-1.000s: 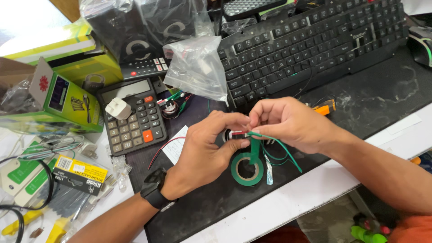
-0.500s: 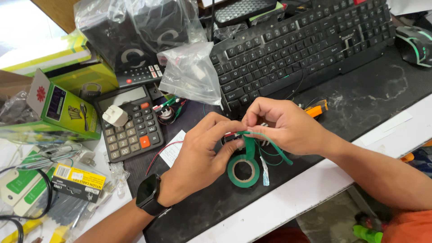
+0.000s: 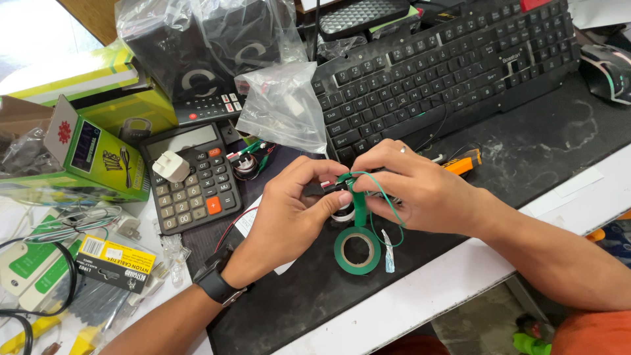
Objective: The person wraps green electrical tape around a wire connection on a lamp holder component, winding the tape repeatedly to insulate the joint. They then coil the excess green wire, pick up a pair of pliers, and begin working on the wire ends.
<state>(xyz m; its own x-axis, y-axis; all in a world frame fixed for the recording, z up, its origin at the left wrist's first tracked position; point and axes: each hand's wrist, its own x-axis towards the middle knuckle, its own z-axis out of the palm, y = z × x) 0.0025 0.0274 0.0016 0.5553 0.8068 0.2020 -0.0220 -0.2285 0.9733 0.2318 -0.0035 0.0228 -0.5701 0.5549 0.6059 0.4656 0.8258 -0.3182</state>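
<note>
- green tape roll (image 3: 357,250) lies flat on the black mat (image 3: 526,158), strip (image 3: 359,204) running up toward 12 o'clock
- left hand (image 3: 289,210) and right hand (image 3: 414,190) both pinch the strip's top around a small part
- that part is mostly hidden by fingertips, can't make it out

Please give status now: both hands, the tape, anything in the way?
Left hand and right hand pinch a green tape strip around a small part. Tape roll hangs from strip, on mat. Green wire loops over right fingers.

Both hands (image 3: 368,197) pinch green tape (image 3: 358,246) over mat.
</note>
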